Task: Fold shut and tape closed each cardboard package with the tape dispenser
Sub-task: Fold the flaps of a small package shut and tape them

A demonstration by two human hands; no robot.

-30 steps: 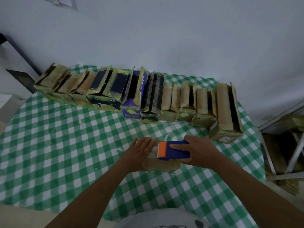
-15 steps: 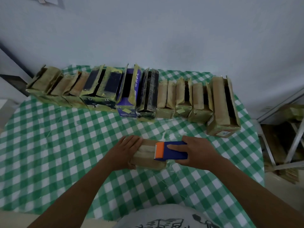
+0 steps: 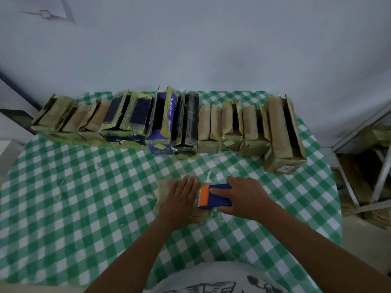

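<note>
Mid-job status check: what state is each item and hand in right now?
Near package: flaps folded shut, lying flat.
Tape dispenser: orange end on the near package.
Left hand: fingers straight, pressing the near package.
Right hand: gripping the tape dispenser.
Row of packages: flaps up, not closed.

A head-worn wide-angle camera looks forward and down, close over the table (image 3: 63, 208).

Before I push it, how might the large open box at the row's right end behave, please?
The large open box probably slides on the checked tablecloth rather than tips, resting on a long base. Its raised flaps look thin, likely bending if grabbed.
</note>
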